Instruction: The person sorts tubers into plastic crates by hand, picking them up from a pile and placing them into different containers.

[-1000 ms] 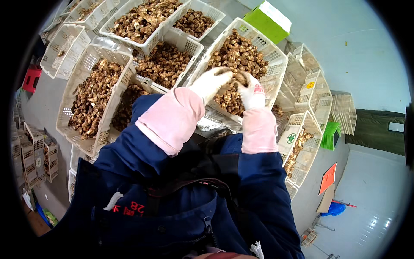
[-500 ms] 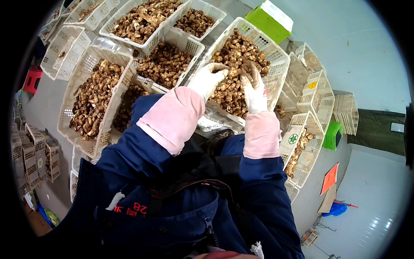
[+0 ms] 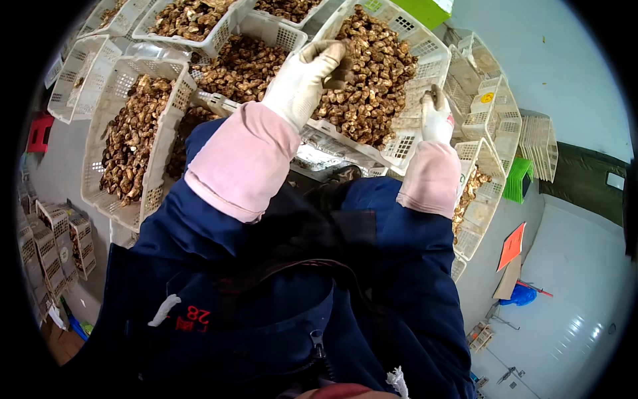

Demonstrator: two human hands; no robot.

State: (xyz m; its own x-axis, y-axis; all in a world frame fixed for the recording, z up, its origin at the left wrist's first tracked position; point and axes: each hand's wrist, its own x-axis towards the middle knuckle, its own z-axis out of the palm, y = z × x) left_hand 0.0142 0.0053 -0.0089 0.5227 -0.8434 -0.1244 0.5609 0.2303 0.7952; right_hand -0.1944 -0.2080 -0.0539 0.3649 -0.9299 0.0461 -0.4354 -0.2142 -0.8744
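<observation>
My left hand [image 3: 299,83], in a pale work glove with soiled fingers, hovers at the left side of a white plastic crate [image 3: 425,48]. Its fingers curl inward, and whatever they hold is hidden. Small knobbly brown pieces [image 3: 372,80] are heaped in that crate; their exact kind is unclear. Over the crate's right side is my right hand [image 3: 436,120], gloved alike. Its darkened fingertips are drawn together, and I cannot make out anything between them. Pink cuffs cover both wrists.
More white crates of brown pieces stand left, such as a long crate [image 3: 90,176] and a smaller crate [image 3: 292,40]. At right are stacked crates [image 3: 488,100], a crate with paler pieces [image 3: 475,226] and a green basket [image 3: 517,179]. A green box [image 3: 425,10] stands behind.
My hands have moved apart: the right has gone from above the pile to the crate's right side, the left slightly leftward and up. The view has tilted, so the crates sit higher.
</observation>
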